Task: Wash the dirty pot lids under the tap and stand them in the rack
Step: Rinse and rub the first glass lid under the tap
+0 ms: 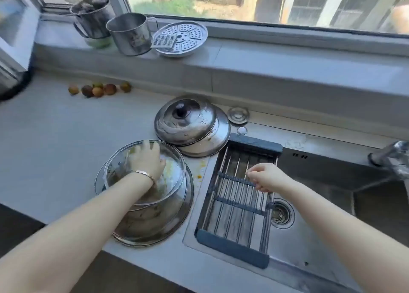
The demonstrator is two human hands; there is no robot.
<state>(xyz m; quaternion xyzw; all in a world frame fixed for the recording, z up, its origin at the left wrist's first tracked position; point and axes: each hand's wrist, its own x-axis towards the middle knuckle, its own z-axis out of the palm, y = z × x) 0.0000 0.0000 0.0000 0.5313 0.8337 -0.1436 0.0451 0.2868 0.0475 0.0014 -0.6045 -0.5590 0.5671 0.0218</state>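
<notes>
**COUNT OF ITEMS AT THE SINK**

From my station I count: far pile, two steel lids; near pile, one glass lid over one larger lid, and whether others lie between them I cannot tell. One rack. One tap. Two metal mugs, one perforated plate, one grater. Six small fruits. Two small round metal discs. Two hands, one bracelet.

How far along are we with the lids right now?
Nothing looks done: the rack over the sink holds no lids. In hand: the left hand is on the top glass lid of the near stack; the right hand pinches a rack crossbar. Left: every lid, the soiled glass stack and the steel lids behind it on the counter.
</notes>
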